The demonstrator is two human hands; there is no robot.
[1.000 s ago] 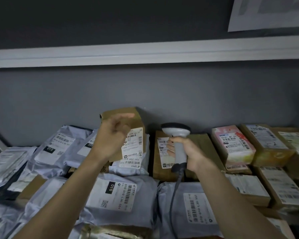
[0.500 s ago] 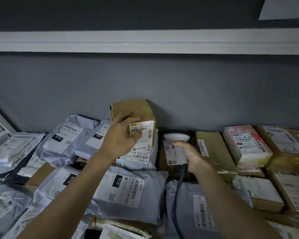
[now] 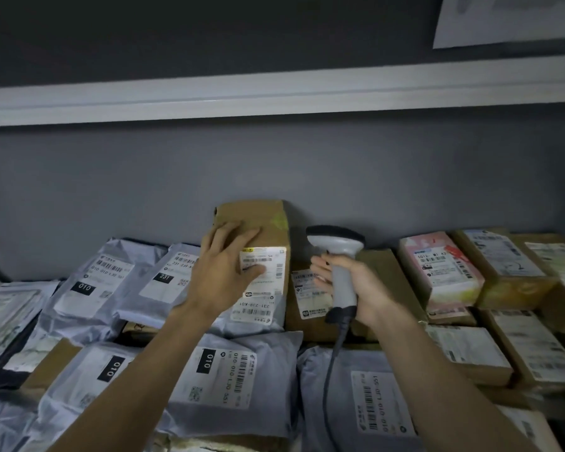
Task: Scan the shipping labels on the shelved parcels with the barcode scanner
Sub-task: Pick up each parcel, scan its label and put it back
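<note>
From my head view, my left hand (image 3: 229, 269) lies flat with straight, spread fingers against the tall brown cardboard parcel (image 3: 258, 223) standing at the far wall, partly covering its white shipping label (image 3: 265, 282); it presses and grips nothing; my right hand (image 3: 349, 285) is wrapped round the handle of the grey corded barcode scanner (image 3: 336, 246), whose head points away from me, just right of that parcel and in front of a lower brown box with its own white label (image 3: 307, 295).

What could go wrong, as I judge it: my own fingers hide part of the barcode, so the scan may fail or catch the neighbouring label instead; the tall parcel stands on soft grey plastic mailer bags (image 3: 232, 380), so too hard a push could tip it back or sideways; the dark scanner cable (image 3: 331, 370) hangs across the near parcels and might snag a corner.

Around this: more grey mailers (image 3: 92, 282) to the left; a pink-and-white printed box (image 3: 437, 269) and brown cartons (image 3: 503, 262) to the right; a white shelf edge (image 3: 274, 93) overhead; the parcels are crowded and overlap, so several labels are partly hidden.
</note>
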